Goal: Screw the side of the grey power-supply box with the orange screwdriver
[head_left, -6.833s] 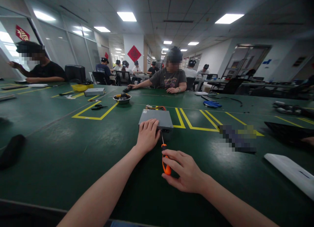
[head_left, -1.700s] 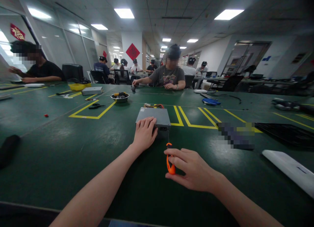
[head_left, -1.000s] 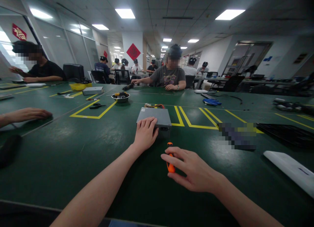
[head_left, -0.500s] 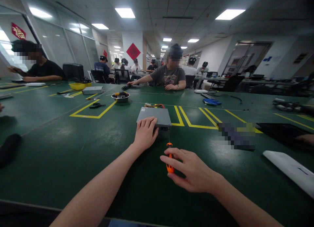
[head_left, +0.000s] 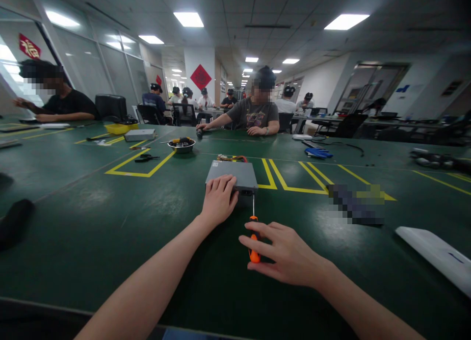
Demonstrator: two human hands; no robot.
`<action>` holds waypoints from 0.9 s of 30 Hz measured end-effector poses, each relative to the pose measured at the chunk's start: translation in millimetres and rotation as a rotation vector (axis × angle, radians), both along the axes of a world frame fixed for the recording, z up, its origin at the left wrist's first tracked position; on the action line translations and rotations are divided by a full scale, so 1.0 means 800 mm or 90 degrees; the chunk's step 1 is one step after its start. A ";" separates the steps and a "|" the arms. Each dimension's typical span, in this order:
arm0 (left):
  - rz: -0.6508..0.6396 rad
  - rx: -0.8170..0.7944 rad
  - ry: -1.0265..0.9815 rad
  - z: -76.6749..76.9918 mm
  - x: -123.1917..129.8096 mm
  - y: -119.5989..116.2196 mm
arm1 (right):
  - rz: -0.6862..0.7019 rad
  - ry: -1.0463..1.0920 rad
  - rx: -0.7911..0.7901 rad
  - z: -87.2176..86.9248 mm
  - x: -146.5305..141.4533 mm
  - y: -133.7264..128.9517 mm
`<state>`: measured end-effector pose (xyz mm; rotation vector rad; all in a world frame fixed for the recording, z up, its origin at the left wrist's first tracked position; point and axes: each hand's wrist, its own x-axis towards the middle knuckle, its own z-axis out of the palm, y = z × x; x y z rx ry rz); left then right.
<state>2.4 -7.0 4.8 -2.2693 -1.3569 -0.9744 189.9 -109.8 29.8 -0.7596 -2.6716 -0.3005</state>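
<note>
A grey metal power supply unit (head_left: 241, 172) lies on the green table, with colored wires (head_left: 233, 158) at its far side. My left hand (head_left: 219, 197) grips its near left part, fingers over the top. An orange and black screwdriver (head_left: 254, 254) points away from me, its shaft reaching the near right corner of the unit. Around its handle, my right hand (head_left: 283, 251) has its thumb below and its fingers above. Whether the tip sits in a screw is too small to tell.
Beyond the unit, a metal bowl (head_left: 181, 144) holds tools, beside black pliers (head_left: 146, 158). Blue gloves (head_left: 318, 153) lie at the back right. A white case (head_left: 434, 254) is at the right. Across the table sits a person (head_left: 253, 112).
My right hand and the screwdriver handle have shifted slightly; the left hand stays on the unit. The person opposite has moved a hand with a dark object rightward. The hand and dark panel at right are gone.
</note>
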 end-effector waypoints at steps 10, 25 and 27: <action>-0.001 -0.002 0.002 -0.001 -0.001 0.001 | -0.001 0.096 -0.024 -0.011 -0.001 0.002; -0.007 -0.003 -0.006 0.000 0.000 0.000 | 0.000 0.079 0.006 -0.007 0.001 0.001; -0.007 -0.001 -0.004 -0.001 0.000 0.001 | -0.005 0.046 -0.012 -0.003 0.001 0.000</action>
